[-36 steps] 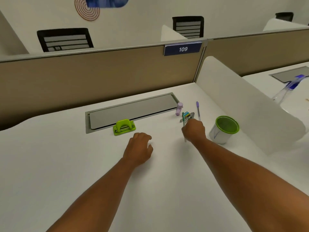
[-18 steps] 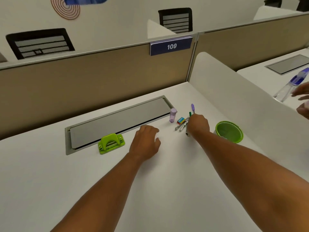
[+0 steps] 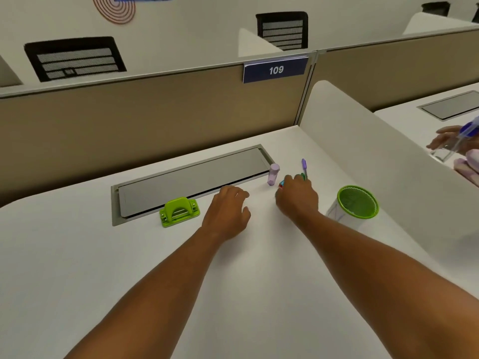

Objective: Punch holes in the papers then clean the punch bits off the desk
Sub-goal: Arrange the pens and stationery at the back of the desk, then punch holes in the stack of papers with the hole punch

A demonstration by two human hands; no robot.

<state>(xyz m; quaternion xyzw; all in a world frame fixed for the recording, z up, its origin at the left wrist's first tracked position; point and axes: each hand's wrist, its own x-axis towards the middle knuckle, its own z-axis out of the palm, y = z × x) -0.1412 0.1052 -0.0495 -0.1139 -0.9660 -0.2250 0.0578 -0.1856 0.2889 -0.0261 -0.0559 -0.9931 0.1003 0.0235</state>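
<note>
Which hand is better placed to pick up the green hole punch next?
Left. The left hand rests on the desk just beside the hole punch, holding nothing visible. The right hand is farther off, among the pens by the green cup, its fingers curled over them.

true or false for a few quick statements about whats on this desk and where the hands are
1. The green hole punch sits left of the left hand. True.
2. The left hand grips the hole punch. False: it rests apart from it, holding nothing.
3. The right hand is over the small stationery items beside the lilac tube. True.
4. The green-rimmed cup lies tipped on its side. False: it stands upright, right of the right hand.
5. The sign on the partition reads 109. True.
</note>
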